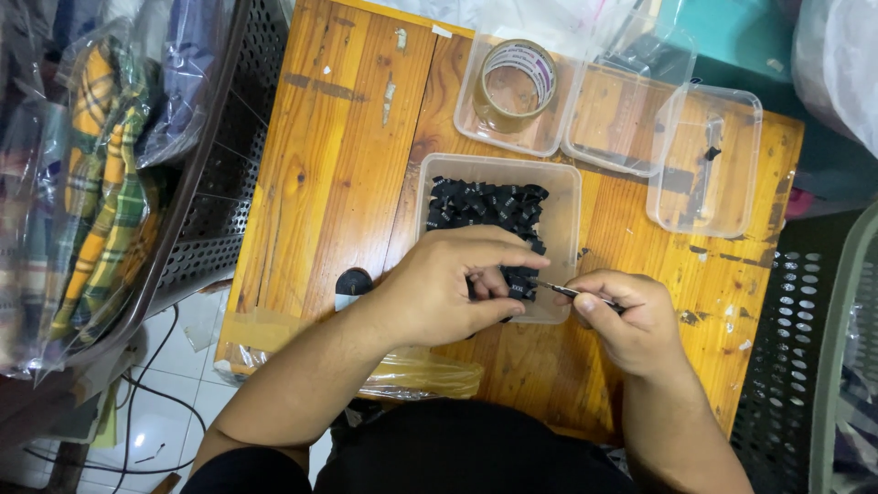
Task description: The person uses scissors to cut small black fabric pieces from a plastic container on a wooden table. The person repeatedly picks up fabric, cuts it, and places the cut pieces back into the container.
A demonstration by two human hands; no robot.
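A clear plastic tub [567,183] in the middle of the wooden table [338,174] holds several small black fabric labels [485,203]. My left hand [448,288] rests over the tub's near edge, its fingers pinching one black label [519,287]. My right hand [626,320] is just right of the tub and grips a thin metal tool [560,290], perhaps tweezers or a needle, whose tip points left and meets the held label.
A roll of clear tape [517,84] sits in a clear tub at the back, with two more clear tubs [709,160] to its right. A grey perforated basket [219,183] with bagged plaid cloth [96,183] stands left; another basket [805,366] stands right.
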